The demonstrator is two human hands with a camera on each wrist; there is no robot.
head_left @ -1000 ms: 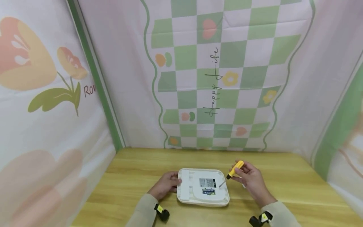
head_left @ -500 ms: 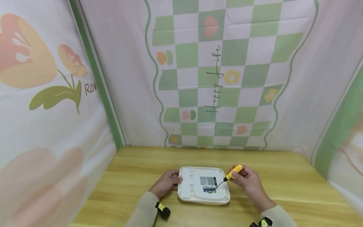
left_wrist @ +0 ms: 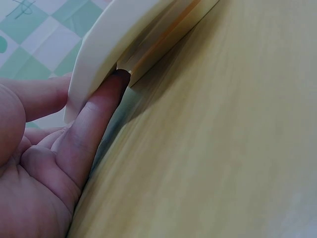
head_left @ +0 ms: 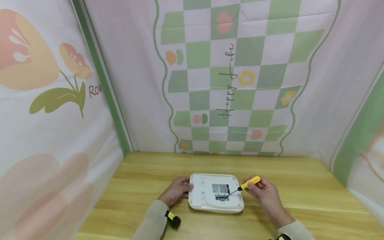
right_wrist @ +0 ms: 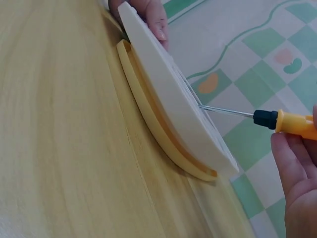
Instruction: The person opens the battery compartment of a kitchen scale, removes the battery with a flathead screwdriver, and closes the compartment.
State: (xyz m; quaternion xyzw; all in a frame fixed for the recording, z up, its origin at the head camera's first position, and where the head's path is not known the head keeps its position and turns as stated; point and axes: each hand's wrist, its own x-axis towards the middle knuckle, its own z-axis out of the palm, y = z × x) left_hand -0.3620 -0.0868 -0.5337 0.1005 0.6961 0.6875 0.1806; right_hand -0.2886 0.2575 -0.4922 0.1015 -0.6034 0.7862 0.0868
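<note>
A white, rounded-square device (head_left: pixel 198 203) lies with a printed label (head_left: pixel 220 188) and an uncovered battery compartment facing up. Blue batteries (head_left: pixel 222 197) show in that compartment. At the device's left edge, my left hand (head_left: pixel 177 191) pinches the rim, thumb above and fingers tucked underneath, as the left wrist view also shows. My right hand (head_left: pixel 268 198) holds a yellow-handled screwdriver (head_left: pixel 253 181) between thumb and fingers. Its thin metal shaft (right_wrist: pixel 225 110) slants down to the left, and the tip sits at the right end of the battery compartment.
The wooden table (head_left: pixel 144 170) supports the device, whose underside has a narrower yellowish base (right_wrist: pixel 148 116). Behind the table hangs a green-and-white checked cloth (head_left: pixel 222 100), with a flowered cloth (head_left: pixel 45 133) at the left.
The screwdriver's tip has moved from beside the label to the battery compartment's right end, and its handle has tilted lower. The left hand keeps its hold on the device's edge.
</note>
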